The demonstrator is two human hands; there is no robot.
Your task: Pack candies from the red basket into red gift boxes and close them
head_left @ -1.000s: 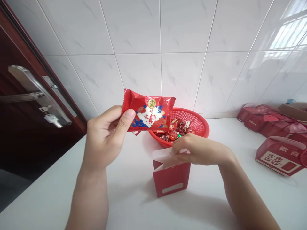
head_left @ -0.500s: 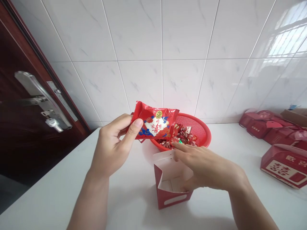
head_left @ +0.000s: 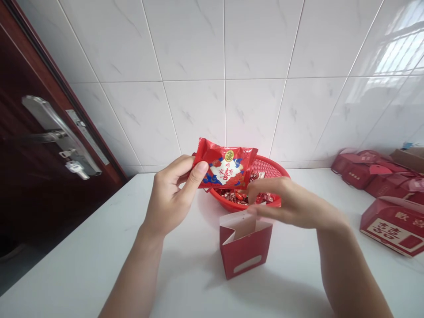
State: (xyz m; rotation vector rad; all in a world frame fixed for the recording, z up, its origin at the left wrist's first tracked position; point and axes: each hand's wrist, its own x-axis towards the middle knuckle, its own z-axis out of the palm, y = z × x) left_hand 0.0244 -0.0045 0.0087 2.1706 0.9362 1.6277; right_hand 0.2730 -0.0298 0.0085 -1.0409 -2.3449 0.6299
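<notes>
My left hand is closed on a red sachet with a white diamond, blue-and-red print and gold seal. Its thumb presses the front at the sachet's left end. Below it, a small red carton with a white inside stands open-topped on the table. My right hand is over the carton's back flap, fingers bent and apart from the thumb. The thumb tip is at the flap and the fingertips are near the sachet's lower right corner; I cannot tell whether they touch. Behind is a red plastic basket of wrapped sweets.
Red gift boxes line the wall at the right, with another box nearer me. A cardboard box sits behind them. The white table meets a tiled wall. At left is a brown door with keys in its lock.
My right hand has come up out of the carton's opening to above its back flap. The carton looks narrower at the opening. My left hand and the sachet have shifted slightly right.
</notes>
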